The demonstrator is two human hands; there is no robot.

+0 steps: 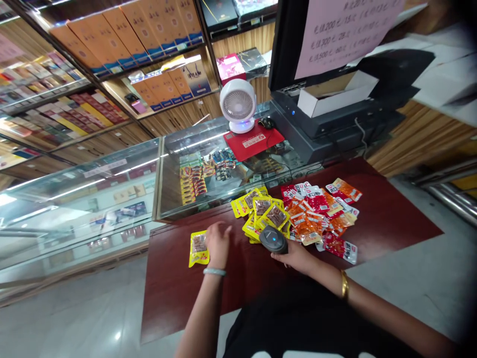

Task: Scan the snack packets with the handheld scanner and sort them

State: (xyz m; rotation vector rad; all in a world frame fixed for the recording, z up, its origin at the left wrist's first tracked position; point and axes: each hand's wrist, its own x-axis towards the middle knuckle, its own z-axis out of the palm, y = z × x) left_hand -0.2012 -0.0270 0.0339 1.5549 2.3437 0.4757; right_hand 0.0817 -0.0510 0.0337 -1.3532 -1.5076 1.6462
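Note:
My left hand (218,243) is at the right edge of a yellow snack packet (198,248) lying on the dark red tabletop (238,278). Its thumb is spread away from the other fingers, which partly cover the packet's edge. A dark barcode scanner (274,239) is in my right hand (294,257), fingers closed round it from below. Just beyond the scanner several yellow packets (261,206) lie in a loose pile. Red and orange snack packets (309,219) are heaped to the right, touching the yellow ones.
Behind the tabletop stands a glass display case (194,199) with small goods inside. On it are a white fan (238,105), a red mat (255,141) and a computer mouse (266,123). A dark register (316,129) with a monitor rises at the right.

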